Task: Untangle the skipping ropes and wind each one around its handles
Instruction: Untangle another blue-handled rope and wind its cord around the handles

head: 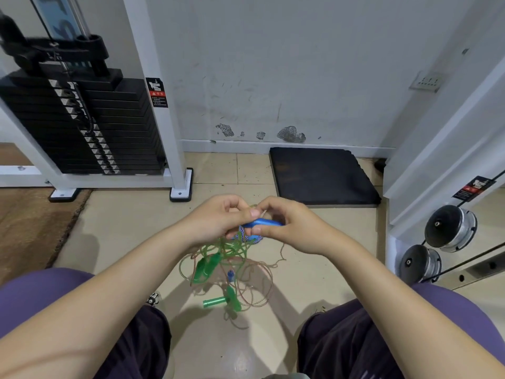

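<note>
A tangle of skipping ropes hangs from my hands down to the tiled floor. My right hand point(289, 227) grips a blue handle point(262, 222) that lies roughly level between both hands. My left hand point(218, 218) pinches the cords at the blue handle's left end. A blue-and-white braided rope point(250, 238) loops just under the handle. Green cord point(232, 248) and thin pinkish cord point(262, 285) spread below. Two green handles point(206, 268) dangle in the tangle, and other green handles point(216, 301) lie on the floor. A second small blue handle point(231, 275) hangs among the cords.
A weight-stack machine point(90, 127) with a white frame stands at the left. A black foam mat point(322, 176) lies against the wall ahead. Round weight plates point(451, 228) sit on a rack at the right. A brown mat point(32, 222) covers the floor at the left.
</note>
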`<state>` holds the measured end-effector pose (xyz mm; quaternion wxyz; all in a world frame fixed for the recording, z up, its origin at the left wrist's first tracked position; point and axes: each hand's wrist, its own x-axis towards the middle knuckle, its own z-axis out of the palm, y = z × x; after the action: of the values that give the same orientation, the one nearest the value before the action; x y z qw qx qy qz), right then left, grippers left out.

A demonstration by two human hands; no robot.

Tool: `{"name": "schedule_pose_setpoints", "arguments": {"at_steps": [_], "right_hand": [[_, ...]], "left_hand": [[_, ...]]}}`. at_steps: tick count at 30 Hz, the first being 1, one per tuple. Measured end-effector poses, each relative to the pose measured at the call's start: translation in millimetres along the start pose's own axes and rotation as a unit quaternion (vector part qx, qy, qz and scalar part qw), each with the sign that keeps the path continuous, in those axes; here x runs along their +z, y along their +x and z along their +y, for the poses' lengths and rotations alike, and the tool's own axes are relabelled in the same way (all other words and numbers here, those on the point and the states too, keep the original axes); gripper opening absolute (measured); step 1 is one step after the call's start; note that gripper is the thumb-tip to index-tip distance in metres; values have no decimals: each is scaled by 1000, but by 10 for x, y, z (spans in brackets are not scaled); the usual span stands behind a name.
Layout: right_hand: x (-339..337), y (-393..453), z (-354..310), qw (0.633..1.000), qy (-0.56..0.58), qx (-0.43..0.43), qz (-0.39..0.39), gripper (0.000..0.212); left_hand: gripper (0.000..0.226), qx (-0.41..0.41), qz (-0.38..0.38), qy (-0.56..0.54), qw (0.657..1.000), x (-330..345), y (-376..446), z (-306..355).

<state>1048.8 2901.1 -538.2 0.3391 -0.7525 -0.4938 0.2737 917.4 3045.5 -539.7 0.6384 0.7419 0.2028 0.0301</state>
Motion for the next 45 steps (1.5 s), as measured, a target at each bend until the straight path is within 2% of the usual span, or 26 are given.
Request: {"name": "schedule_pose_setpoints", "arguments": {"at_steps": [3,6,9,11,14,19,24,28,32,35,37,40,45], "right_hand": [[64,-8,-74,999,13,20,-27,34],[-89,-36,-132,998,-27,46,33,40],[-186,-32,-107,995,12,27,100,33],[-141,-24,-102,996,51,16,78,28],[-67,4,-125,997,42,34,49,15],[-99,2,-150,990,94,21,102,15],[-157,-45,-187,975,139,-4,172,11],[-211,-62,-182,962,175,4,211,12],[-242,-58,-125,972,137,36,186,10],[-252,-89,-158,984,63,25,165,42],[-235,-111,-214,990,40,-4,133,53],[-150,-114,-233,997,49,-7,66,41],[-119,-57,-172,998,43,30,46,24]], "left_hand": [[28,6,2,7,1000,32,18,1],[26,15,15,-28,999,-97,51,30],[22,37,-15,-1,999,-116,22,27],[21,45,-37,11,998,-65,6,10],[21,43,-52,4,998,-59,13,-21],[11,43,-67,-12,997,-120,5,-27],[2,33,-14,100,994,-166,72,-136],[5,41,6,239,970,-219,142,-230],[8,71,12,184,980,-181,149,-223],[8,89,5,134,987,-132,120,-173],[12,95,-7,130,987,-98,88,-149],[11,97,-23,103,990,-67,56,-111],[13,61,-31,27,997,-65,10,-30]]}}
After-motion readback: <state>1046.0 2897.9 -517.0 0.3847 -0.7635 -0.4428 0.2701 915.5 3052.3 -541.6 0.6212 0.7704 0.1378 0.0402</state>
